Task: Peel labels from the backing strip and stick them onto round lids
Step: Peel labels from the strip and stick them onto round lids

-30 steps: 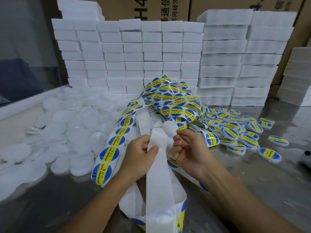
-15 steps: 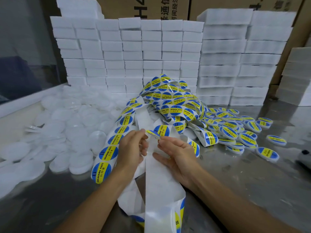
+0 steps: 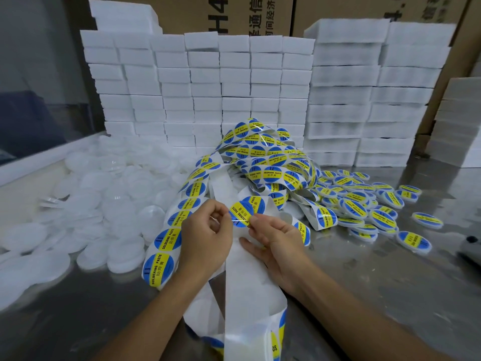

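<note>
We are pinching a label (image 3: 243, 211) between both hands: left hand (image 3: 208, 237) gripping its left edge, right hand (image 3: 277, 242) its lower edge, above the strip (image 3: 250, 277) on the counter (image 3: 364, 277).

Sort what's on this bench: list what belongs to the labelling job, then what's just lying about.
In the job:
round blue-and-yellow label, pinched by left hand and right hand
white backing strip
plain white round lids
labelled lids

Lying about:
stacked white foam blocks
brown cardboard cartons
</note>
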Motion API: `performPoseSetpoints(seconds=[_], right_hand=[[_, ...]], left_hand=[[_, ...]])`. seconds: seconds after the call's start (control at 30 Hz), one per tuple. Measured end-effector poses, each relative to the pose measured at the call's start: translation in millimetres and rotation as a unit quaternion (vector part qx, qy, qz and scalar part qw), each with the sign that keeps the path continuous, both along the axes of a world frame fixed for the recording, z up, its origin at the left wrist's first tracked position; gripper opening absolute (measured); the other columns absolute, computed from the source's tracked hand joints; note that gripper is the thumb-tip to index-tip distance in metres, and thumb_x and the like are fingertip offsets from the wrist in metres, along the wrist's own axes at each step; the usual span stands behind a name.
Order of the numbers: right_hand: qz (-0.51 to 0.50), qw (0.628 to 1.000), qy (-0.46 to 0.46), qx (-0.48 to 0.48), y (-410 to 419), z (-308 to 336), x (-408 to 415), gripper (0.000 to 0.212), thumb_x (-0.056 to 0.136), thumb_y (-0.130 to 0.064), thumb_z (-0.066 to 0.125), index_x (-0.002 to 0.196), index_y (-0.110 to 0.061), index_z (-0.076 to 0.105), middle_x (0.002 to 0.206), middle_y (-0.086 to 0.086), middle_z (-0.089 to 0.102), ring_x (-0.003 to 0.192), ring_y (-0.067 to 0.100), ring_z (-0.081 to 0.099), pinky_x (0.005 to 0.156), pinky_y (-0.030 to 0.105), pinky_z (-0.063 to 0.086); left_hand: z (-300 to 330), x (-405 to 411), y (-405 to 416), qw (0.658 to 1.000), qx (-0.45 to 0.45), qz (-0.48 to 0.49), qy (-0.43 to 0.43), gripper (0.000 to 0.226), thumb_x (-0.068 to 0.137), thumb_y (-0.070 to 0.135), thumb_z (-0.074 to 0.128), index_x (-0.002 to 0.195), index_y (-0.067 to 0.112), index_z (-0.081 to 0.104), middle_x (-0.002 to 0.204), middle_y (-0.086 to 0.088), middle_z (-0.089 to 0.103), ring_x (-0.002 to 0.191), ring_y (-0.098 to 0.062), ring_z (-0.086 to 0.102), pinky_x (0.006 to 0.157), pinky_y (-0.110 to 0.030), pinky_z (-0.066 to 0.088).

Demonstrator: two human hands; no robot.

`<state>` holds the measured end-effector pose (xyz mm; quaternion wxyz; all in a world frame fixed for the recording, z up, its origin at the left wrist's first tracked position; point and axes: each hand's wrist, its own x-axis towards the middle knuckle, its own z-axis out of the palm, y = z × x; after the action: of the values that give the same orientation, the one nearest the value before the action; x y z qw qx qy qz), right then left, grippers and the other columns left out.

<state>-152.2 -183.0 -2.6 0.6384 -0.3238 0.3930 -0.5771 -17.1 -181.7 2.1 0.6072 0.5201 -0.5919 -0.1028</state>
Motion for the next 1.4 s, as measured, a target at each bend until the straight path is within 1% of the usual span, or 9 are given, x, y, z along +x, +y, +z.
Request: performPoseSetpoints(seconds=[0.13, 0.2, 0.3, 0.43, 0.53, 0.6, 0.9, 1.23, 1.4], right_hand=[[0.01, 1.0, -0.021, -0.001, -2, -2, 0, 0.004, 0.087, -0.006, 0.071, 0.083, -0.005, 0.072, 0.069, 0.004, 0.063, 0.065, 0.008, 0.059, 0.084, 0.044, 0.06], [0.014, 0.999, -0.047, 0.005, -3, -2, -2, 0.005, 0.087, -0.005, 0.07, 0.082, -0.005, 0.072, 0.072, 0.006, 0.063, 0.065, 0.009, 0.057, 0.084, 0.046, 0.06], [0.018, 0.998, -0.062, 0.009, -5, -2, -5, 0.004, 0.086, -0.003, 0.071, 0.082, -0.005, 0.072, 0.075, 0.007, 0.065, 0.069, 0.012, 0.056, 0.082, 0.047, 0.06], [0.022, 0.998, -0.065, 0.009, -4, -3, -5, 0.011, 0.085, -0.003, 0.072, 0.075, -0.007, 0.075, 0.077, 0.008, 0.066, 0.071, 0.012, 0.057, 0.082, 0.047, 0.06], [0.025, 0.998, -0.064, 0.009, -3, -1, -5, 0.006, 0.085, -0.004, 0.072, 0.08, -0.005, 0.075, 0.078, 0.009, 0.065, 0.071, 0.012, 0.057, 0.081, 0.046, 0.06], [0.024, 0.998, -0.06, 0.008, -3, -1, -5, 0.003, 0.085, -0.003, 0.072, 0.082, -0.004, 0.074, 0.08, 0.009, 0.065, 0.071, 0.012, 0.057, 0.082, 0.046, 0.06], [0.022, 0.999, -0.048, 0.008, -1, 0, -4, 0.008, 0.084, -0.002, 0.073, 0.077, -0.006, 0.074, 0.078, 0.008, 0.067, 0.068, 0.011, 0.059, 0.079, 0.042, 0.062], [0.027, 0.999, -0.045, 0.004, -3, -1, -5, 0.004, 0.085, -0.004, 0.072, 0.082, -0.005, 0.072, 0.078, 0.008, 0.065, 0.068, 0.011, 0.058, 0.082, 0.043, 0.061], [0.027, 0.999, -0.046, 0.003, -4, -3, -5, 0.002, 0.086, -0.004, 0.071, 0.085, -0.005, 0.072, 0.077, 0.007, 0.065, 0.068, 0.011, 0.058, 0.085, 0.045, 0.06]], left_hand=[[6, -1, 9, 0.986, -0.117, 0.025, -0.117, 0.011, 0.086, 0.009, 0.061, 0.088, 0.017, 0.069, 0.061, 0.001, 0.062, 0.048, -0.018, 0.051, 0.049, -0.028, 0.044], [13, 2, 12, 0.974, -0.161, 0.044, -0.156, 0.028, 0.083, 0.009, 0.06, 0.11, 0.004, 0.068, 0.062, 0.002, 0.059, 0.049, -0.015, 0.048, 0.051, -0.022, 0.042], [25, 19, 10, 0.959, -0.2, 0.11, -0.167, 0.023, 0.083, 0.006, 0.057, 0.102, 0.006, 0.07, 0.059, -0.002, 0.058, 0.045, -0.014, 0.045, 0.052, -0.026, 0.043], [26, 57, 0, 0.959, -0.07, 0.24, -0.136, 0.015, 0.087, 0.011, 0.056, 0.093, 0.015, 0.07, 0.071, -0.011, 0.066, 0.07, -0.039, 0.061, 0.064, -0.038, 0.044], [14, 89, -13, 0.929, 0.137, 0.287, -0.19, 0.024, 0.085, 0.018, 0.061, 0.109, 0.017, 0.067, 0.109, -0.015, 0.063, 0.106, -0.04, 0.054, 0.088, -0.046, 0.04], [7, 100, -16, 0.907, 0.25, 0.273, -0.203, 0.035, 0.084, 0.026, 0.066, 0.118, 0.019, 0.064, 0.12, -0.013, 0.06, 0.115, -0.038, 0.049, 0.094, -0.046, 0.038], [-6, 105, -28, 0.886, 0.303, 0.271, -0.225, 0.047, 0.087, 0.035, 0.064, 0.129, 0.016, 0.058, 0.126, -0.014, 0.059, 0.117, -0.037, 0.051, 0.095, -0.044, 0.03], [5, 96, -21, 0.948, 0.062, 0.272, -0.157, 0.027, 0.09, -0.003, 0.056, 0.114, 0.003, 0.067, 0.107, -0.019, 0.067, 0.104, -0.04, 0.052, 0.084, -0.044, 0.036], [19, 71, -10, 0.964, -0.075, 0.216, -0.138, 0.027, 0.086, -0.013, 0.055, 0.105, -0.002, 0.07, 0.101, -0.022, 0.058, 0.094, -0.042, 0.053, 0.076, -0.03, 0.034]])
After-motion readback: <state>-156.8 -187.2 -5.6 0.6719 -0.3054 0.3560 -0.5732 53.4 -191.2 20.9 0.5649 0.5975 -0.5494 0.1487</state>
